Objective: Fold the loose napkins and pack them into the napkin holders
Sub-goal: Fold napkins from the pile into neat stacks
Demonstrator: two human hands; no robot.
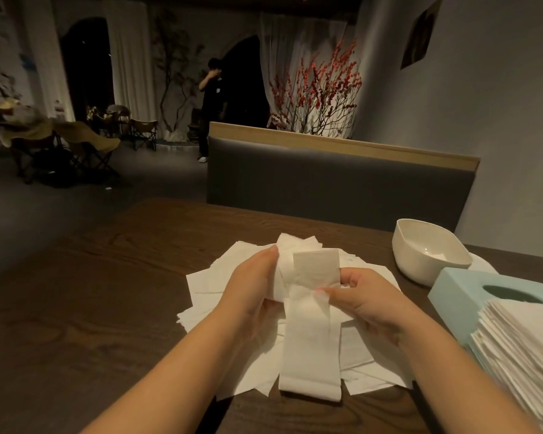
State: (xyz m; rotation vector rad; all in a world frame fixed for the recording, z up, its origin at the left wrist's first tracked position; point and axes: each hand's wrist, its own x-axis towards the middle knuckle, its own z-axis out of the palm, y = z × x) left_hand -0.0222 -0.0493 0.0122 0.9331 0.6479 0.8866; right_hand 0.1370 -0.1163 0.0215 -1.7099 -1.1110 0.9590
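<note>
Your left hand (257, 277) and right hand (361, 296) both pinch one long napkin strip (311, 339), held over the loose napkin pile (213, 280) on the bench (107, 277). Blue holder (470, 286) sits right.

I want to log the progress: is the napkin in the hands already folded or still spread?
Partly folded. The napkin is a narrow strip, top end bent over, pinched by the right hand; the left hand holds its side.

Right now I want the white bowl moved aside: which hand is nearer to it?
Right. The right hand is just left of the white bowl; the left hand is farther left.
</note>
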